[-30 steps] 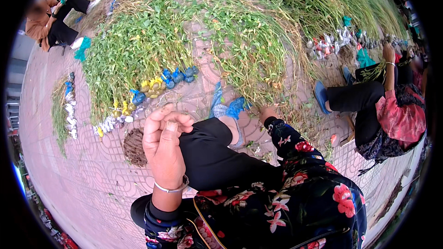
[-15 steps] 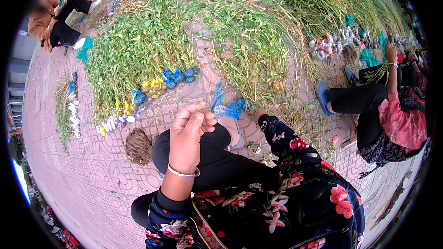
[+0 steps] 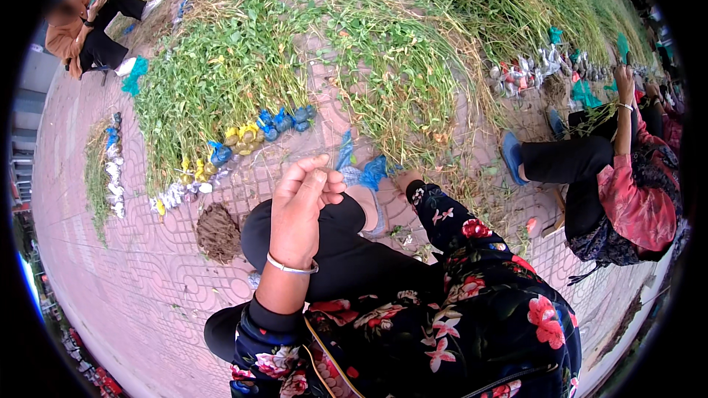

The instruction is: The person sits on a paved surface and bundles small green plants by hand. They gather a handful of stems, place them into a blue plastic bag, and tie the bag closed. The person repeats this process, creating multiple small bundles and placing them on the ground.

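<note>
My left hand [image 3: 299, 203] is raised over my knee, thumb pressed against bent fingers in a pinch. Whatever it may hold is too thin to make out. My right hand [image 3: 404, 179] reaches low beside a blue plastic bag [image 3: 374, 172], close to the lower ends of a patch of green leafy plants [image 3: 394, 81]. Its fingers are small and partly hidden, so their grip does not show. Another strip of blue plastic [image 3: 344, 150] stands up near my shoe [image 3: 370, 203], left of that bag.
Cut plants lie in rows, their bases in tied blue bags [image 3: 280, 123], yellow bags [image 3: 243, 136] and white bags [image 3: 181, 197]. A brown clump [image 3: 219, 233] sits on the pink paving [image 3: 147, 273]. One person [image 3: 638, 184] sits at the right, another [image 3: 92, 33] at far left.
Both my hands keep nearly the same pose; the view shifts slightly. The person at the right now holds a green bag higher. The far-left person's hands have moved a little.
</note>
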{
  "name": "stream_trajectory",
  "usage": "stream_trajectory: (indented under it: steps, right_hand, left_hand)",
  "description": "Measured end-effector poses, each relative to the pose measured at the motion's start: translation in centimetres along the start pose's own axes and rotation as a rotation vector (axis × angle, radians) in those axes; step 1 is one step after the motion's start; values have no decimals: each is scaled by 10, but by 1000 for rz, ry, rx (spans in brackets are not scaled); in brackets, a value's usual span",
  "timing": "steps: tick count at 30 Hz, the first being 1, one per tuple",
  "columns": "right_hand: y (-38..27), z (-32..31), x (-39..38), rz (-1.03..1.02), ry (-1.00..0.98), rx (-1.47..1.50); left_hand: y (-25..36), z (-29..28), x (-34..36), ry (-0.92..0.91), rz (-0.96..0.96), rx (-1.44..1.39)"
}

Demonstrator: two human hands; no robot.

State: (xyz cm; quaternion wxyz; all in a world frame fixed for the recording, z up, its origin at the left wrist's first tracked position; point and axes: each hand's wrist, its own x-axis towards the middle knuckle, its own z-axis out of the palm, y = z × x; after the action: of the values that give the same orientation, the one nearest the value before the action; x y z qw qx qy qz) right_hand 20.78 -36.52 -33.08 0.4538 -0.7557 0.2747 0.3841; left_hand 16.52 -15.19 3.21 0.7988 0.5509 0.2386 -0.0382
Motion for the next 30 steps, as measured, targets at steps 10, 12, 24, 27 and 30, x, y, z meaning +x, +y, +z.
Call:
stream_trajectory:
  steps: [10, 12, 24, 27, 30]
  right_hand:
    - [-11, -13, -20, -516, 203, -625]
    - [-27, -22, -38, -503, 141, -698]
    - [-211, -143, -182, -707, -427, 275]
    - [-211, -151, -192, -639, -350, 31]
    - [-217, -149, -215, -672, -405, 6]
  left_hand:
    - [-1, -2, 1, -1, 17, -36]
    - [-1, -2, 2, -12, 27, -44]
    - [-1, 0, 1, -39, 81, -107]
    - [-4, 3, 2, -61, 95, -118]
    - [-11, -1, 3, -58, 140, -89]
